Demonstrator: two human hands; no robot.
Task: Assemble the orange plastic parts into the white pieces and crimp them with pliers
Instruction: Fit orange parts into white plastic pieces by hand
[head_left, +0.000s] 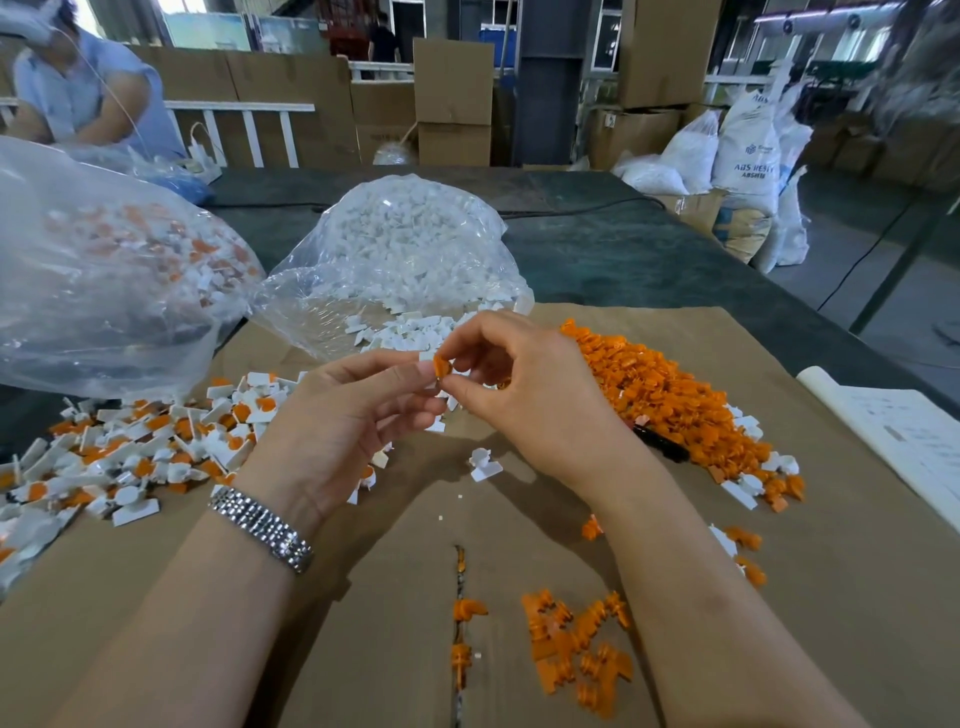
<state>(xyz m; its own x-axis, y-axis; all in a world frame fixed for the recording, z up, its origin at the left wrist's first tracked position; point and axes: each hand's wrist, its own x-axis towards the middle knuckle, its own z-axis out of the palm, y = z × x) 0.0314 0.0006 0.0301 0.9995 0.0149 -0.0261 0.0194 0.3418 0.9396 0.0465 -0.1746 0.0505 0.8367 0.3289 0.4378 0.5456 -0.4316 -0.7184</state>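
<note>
Above the cardboard sheet (675, 597) my two hands meet at the centre. My right hand (524, 395) pinches a small orange part (441, 366) between thumb and forefinger. My left hand (348, 421), with a metal watch at the wrist, holds a white piece (435, 426) that is mostly hidden by its curled fingers; the orange part sits at its top. A heap of loose orange parts (670, 395) lies to the right. White pieces (410, 327) spill from a clear bag behind my hands. Pliers with dark handles (662, 444) lie partly under the orange heap.
Assembled white-and-orange pieces (140, 447) are piled at the left. A big clear bag (98, 270) of them stands behind. More orange parts (576, 649) lie near the front edge. A paper sheet (898, 441) lies at right. Another person (88, 88) works at the far left.
</note>
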